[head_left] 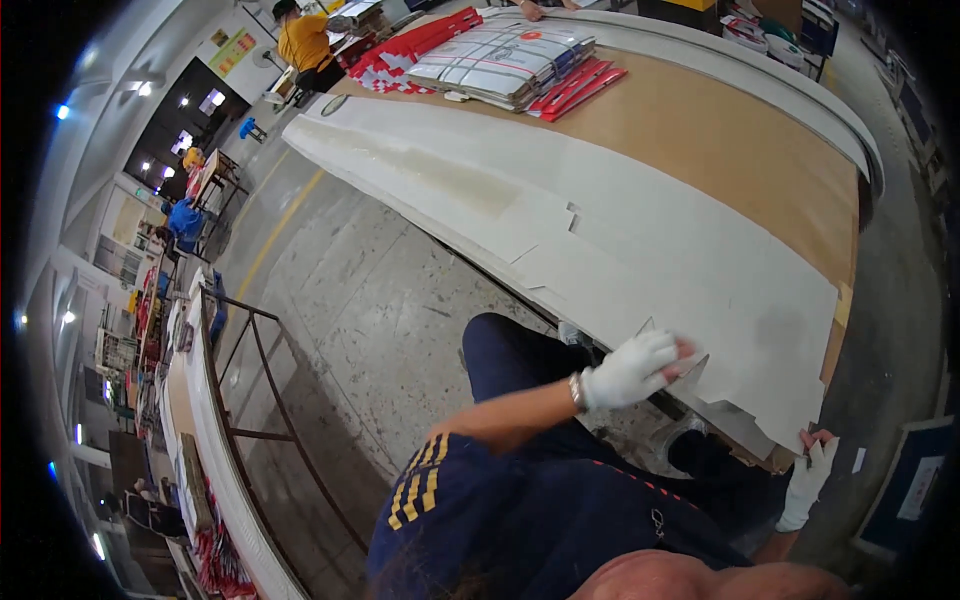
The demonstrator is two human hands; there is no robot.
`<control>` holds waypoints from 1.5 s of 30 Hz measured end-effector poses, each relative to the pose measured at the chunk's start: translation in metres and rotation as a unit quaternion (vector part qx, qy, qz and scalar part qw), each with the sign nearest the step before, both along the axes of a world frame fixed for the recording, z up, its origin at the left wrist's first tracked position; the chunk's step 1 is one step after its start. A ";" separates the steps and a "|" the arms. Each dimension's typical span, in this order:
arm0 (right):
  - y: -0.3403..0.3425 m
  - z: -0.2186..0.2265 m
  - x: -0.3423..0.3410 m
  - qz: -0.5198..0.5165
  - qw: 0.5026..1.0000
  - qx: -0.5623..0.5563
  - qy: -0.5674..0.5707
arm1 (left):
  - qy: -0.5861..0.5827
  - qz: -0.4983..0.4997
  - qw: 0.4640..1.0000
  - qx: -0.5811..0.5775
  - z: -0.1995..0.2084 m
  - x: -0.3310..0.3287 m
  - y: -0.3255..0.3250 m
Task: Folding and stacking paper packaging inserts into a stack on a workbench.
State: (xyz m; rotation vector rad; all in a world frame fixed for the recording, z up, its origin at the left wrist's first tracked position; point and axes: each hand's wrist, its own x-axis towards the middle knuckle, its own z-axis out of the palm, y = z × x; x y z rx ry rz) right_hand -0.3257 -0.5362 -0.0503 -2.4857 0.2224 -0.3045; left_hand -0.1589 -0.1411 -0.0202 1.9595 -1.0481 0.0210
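A long white sheet [700,250], like paper or thin card, covers much of the worktable. Notches and cut lines run along its near edge. My left hand [635,372], in a white glove with bare fingertips, is over that near edge beside a raised flap. Its fingers are curled and smeared by motion, so what they hold, if anything, cannot be made out. At the sheet's near right corner, my right hand [812,475], gloved the same way, has its fingertips closed on the edge.
Brown board [770,180] lies under the sheet. Toward the back is a strapped stack of flat printed pieces [505,60], with red and white pieces [580,88] beside it. A metal-framed rack [265,400] stands on the left. A person in yellow [303,45] works at the far end.
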 end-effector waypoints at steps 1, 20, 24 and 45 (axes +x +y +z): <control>-0.004 -0.001 0.002 0.010 1.000 0.018 -0.023 | 0.061 0.044 0.996 -0.038 -0.008 -0.020 0.006; 0.009 0.014 0.029 0.019 0.982 0.144 -0.121 | 0.767 -0.174 0.308 -0.535 -0.170 -0.047 -0.018; 0.011 0.026 0.026 -0.004 0.989 0.093 -0.115 | 0.815 -0.246 0.377 -0.365 -0.111 -0.083 -0.010; 0.025 0.053 0.029 0.004 0.978 0.083 -0.193 | -0.322 0.032 0.917 0.234 0.007 0.079 -0.030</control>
